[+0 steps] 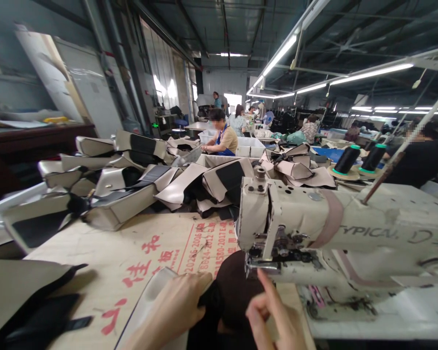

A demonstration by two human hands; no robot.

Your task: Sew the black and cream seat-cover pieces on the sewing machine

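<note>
Right now the left hand (178,299) is closed around a cream-and-black bag (155,290), which lies at the front edge of the work, over a plywood board (113,257). The right hand (277,316) grips nothing visible: its index finger points up at the metal parts under the sewing machine's head, though I cannot tell whether the tip touches them, and its other fingers curl loosely. Another bag (32,287) rests near the left edge.

The board carries red print: the large characters 山, 佳 and 和, a smaller 板, and rows of figures ending in "-2006", "-2012" and "-2017"; the rest is partly covered or too small. The sewing machine (336,214) at right reads "TYPICAL", followed by a "D" and a mark I cannot make out.

Behind the board sits a heap of similar bags (131,184). Past the machine stand two spools of black thread (346,159) with green ends. Farther off, a person in a blue apron (224,138) bends over some work, with a fan (269,118) beyond and strip lights (281,53) overhead.
</note>
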